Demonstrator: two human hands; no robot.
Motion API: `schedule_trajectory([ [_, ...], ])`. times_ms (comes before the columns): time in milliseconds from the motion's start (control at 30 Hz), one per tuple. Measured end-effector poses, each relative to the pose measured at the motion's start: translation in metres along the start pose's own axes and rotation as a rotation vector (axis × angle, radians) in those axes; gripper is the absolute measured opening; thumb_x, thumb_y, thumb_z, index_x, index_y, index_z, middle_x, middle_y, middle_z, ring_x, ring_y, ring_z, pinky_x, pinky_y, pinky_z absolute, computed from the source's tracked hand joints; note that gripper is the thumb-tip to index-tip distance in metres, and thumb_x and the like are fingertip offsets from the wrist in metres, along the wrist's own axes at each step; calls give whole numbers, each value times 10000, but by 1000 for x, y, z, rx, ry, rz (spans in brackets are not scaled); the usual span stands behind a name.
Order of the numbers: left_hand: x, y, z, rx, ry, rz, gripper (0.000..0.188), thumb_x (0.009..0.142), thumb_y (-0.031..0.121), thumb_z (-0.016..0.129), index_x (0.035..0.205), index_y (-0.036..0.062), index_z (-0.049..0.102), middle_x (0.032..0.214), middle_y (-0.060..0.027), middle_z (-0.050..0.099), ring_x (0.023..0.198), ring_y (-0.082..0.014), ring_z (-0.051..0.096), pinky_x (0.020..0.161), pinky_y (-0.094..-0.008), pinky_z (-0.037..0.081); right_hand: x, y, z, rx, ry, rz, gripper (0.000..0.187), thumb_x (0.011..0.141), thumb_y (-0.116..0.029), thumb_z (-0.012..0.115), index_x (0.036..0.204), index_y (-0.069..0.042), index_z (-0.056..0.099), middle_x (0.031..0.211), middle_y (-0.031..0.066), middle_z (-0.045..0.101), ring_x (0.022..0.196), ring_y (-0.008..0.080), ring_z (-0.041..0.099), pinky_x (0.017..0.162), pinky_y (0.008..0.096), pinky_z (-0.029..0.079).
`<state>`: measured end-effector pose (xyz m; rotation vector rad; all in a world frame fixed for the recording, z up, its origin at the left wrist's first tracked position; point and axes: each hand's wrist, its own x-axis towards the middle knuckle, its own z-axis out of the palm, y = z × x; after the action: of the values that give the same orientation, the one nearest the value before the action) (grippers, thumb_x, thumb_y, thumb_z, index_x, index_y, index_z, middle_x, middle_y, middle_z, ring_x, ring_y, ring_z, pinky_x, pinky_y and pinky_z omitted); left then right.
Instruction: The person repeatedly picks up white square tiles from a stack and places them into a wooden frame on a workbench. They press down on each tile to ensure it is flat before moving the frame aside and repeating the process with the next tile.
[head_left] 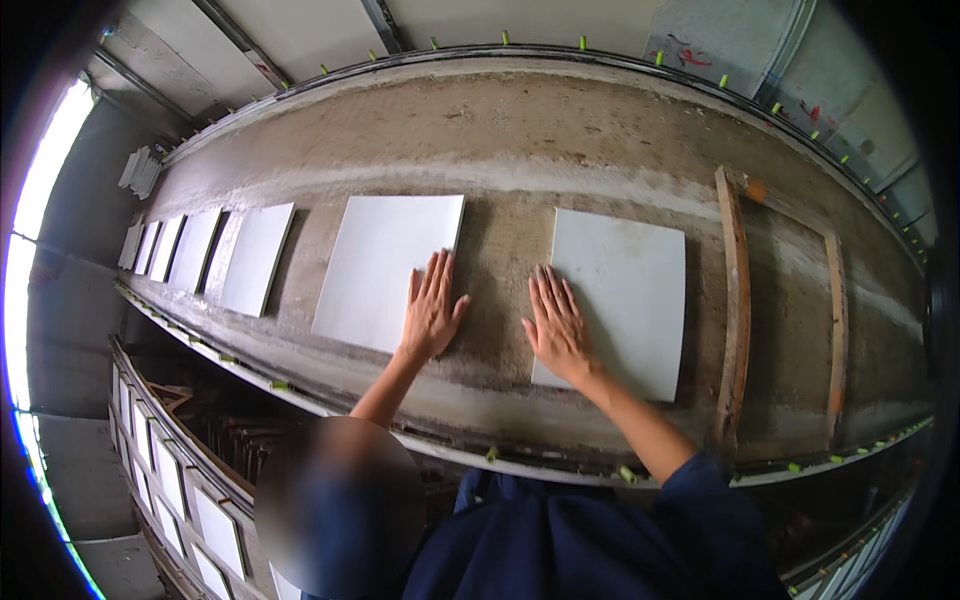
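Note:
Two flat white rectangular panels lie on a long brown work surface in front of me. On the right edge of the left panel point(385, 260) rests my left hand point(432, 310), flat with its fingers stretched out. My right hand point(558, 325) lies the same way over the left edge of the right panel point(630, 300), fingers extended and slightly apart. A strip of the brown surface point(497, 260) shows between the panels. Some faint brownish smudges mark the top of the right panel. Neither hand grips anything.
More white panels point(258, 260) lie in a row toward the left. A wooden frame point(735, 310) sits on the surface at the right. Small green pegs point(505, 38) line the long edges. A lower rack point(215, 525) with white panels stands at the lower left.

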<state>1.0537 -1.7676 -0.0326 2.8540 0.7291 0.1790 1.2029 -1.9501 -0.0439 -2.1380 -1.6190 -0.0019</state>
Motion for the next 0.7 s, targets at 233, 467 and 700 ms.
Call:
schedule_trajectory([
  [233, 4, 9, -3, 5, 75, 15, 627, 914, 331, 462, 1419, 51, 218, 1483, -96, 223, 1379, -227, 178, 1111, -453, 138, -1, -3, -7, -44, -74, 51, 590, 902, -196, 425, 1402, 31, 209, 1472, 195, 181, 1369, 311, 181, 1126, 428, 137],
  [467, 20, -71, -19, -308, -178, 236, 671, 890, 389, 512, 1414, 66, 245, 1481, -107, 219, 1373, -264, 184, 1099, -492, 165, 19, -20, 9, -124, -132, 13, 720, 914, -366, 451, 1407, 53, 135, 1483, 212, 97, 1384, 328, 74, 1128, 445, 106],
  [700, -25, -177, -58, 39, -288, 357, 989, 778, 615, 557, 1439, 36, 103, 1497, -189, 69, 1395, -306, 34, 1109, -511, 94, 76, -100, 42, 113, -324, -28, 835, 898, -465, 465, 1380, 114, 105, 1456, 295, 24, 1374, 385, 11, 1128, 454, 107],
])
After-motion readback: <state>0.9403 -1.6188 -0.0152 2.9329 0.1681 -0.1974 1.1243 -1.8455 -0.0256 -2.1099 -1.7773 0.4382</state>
